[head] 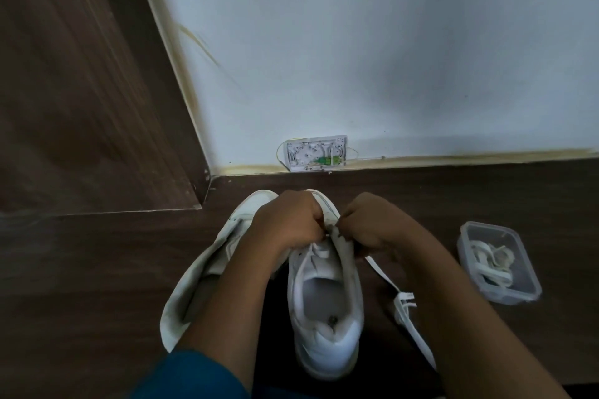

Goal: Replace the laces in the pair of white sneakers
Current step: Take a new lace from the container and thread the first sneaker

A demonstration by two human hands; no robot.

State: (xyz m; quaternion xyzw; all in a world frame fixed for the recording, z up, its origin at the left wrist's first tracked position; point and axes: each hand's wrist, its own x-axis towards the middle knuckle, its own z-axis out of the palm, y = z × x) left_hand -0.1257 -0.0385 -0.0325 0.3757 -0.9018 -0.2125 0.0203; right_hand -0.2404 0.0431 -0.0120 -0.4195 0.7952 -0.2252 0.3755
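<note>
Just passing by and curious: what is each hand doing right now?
Left hand: fingers curled, gripping the sneaker.
Right hand: pinching the white lace.

1. The left hand (285,220) and right hand (372,223) cover the sneaker's (324,301) front eyelets (fingertips buried there).
2. The left forearm (233,301) hides the second sneaker's (191,282) middle.
3. The loose lace (403,308) slips from sight under the right forearm (453,301).
4. The container's (515,296) contents blur behind plastic.
</note>
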